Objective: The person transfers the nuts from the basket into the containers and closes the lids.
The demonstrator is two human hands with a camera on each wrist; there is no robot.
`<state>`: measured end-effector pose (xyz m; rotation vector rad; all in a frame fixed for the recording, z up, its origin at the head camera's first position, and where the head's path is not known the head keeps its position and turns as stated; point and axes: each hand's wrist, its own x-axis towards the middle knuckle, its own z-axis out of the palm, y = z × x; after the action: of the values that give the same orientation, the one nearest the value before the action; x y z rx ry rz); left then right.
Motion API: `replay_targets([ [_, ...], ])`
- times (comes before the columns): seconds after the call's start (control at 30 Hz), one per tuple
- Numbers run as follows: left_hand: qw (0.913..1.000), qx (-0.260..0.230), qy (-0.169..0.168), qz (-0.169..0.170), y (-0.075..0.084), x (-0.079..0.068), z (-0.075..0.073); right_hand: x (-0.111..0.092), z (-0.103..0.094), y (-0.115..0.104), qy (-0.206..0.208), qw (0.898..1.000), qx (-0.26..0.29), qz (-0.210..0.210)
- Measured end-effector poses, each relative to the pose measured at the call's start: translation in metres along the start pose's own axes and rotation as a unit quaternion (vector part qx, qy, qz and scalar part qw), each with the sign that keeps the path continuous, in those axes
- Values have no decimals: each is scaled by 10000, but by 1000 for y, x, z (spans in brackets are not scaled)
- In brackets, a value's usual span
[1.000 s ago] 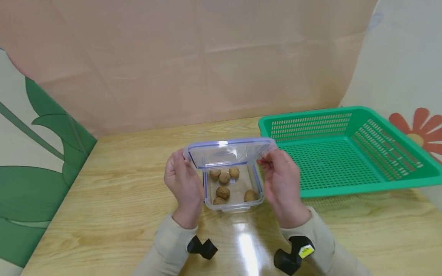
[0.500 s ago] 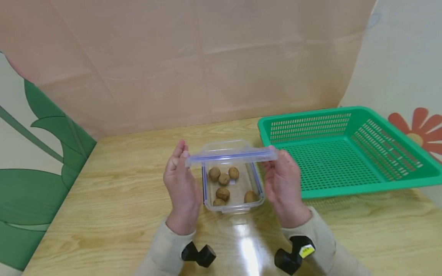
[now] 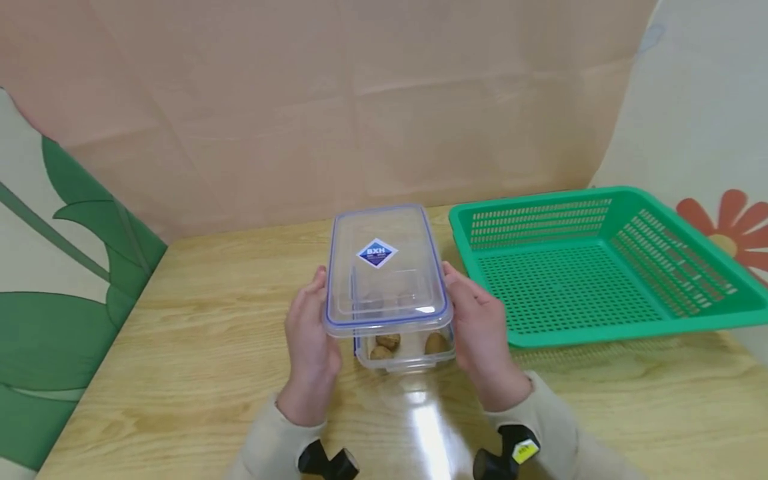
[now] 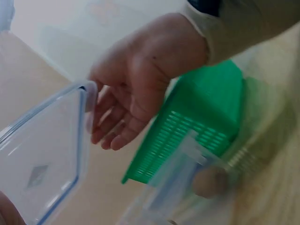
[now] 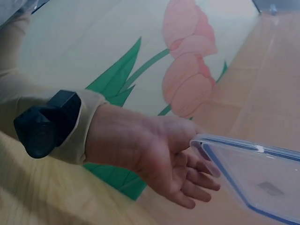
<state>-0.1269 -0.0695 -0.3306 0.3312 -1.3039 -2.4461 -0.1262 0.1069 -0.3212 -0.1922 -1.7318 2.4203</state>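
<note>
A clear plastic lid with a blue seal and a diamond-shaped label is held tilted over a clear food container, hiding its far part. My left hand pinches the lid's left edge between thumb and fingers; in the right wrist view this hand has its fingers under the lid's corner. On the other side my right hand grips the right edge, and the left wrist view shows this hand too. Walnuts lie in the container, showing below the lid's near edge.
A green plastic basket stands right of the container, close to my right hand. The wooden table reaches back to a pinkish cloth backdrop. Flower-printed panels stand at both sides.
The lid has swung from nearly upright, underside toward me, to top side up and slanting over the container. It now covers the farther walnuts. Both hands have turned with it.
</note>
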Motion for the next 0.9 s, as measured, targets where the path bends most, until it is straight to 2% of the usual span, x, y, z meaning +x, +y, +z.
replay_targets([
  [0.13, 9995, 173, 191, 185, -14, -3, -6, -5, -5, 11, -300, 9973, -617, -278],
  [0.27, 9989, 188, 323, 283, -27, -7, -11, -8, -11, 20, -429, 9890, -1252, -660],
  [0.43, 9990, 26, 335, 297, -33, -10, -13, -10, -17, 31, -485, 9813, -1766, -596],
  [0.7, 9995, 117, 194, 214, -44, -11, -16, -12, -28, 45, -408, 9810, -1809, -569],
  [0.9, 9985, 514, 196, 7, -58, -11, -20, -10, -35, 56, -509, 9900, -1237, -455],
])
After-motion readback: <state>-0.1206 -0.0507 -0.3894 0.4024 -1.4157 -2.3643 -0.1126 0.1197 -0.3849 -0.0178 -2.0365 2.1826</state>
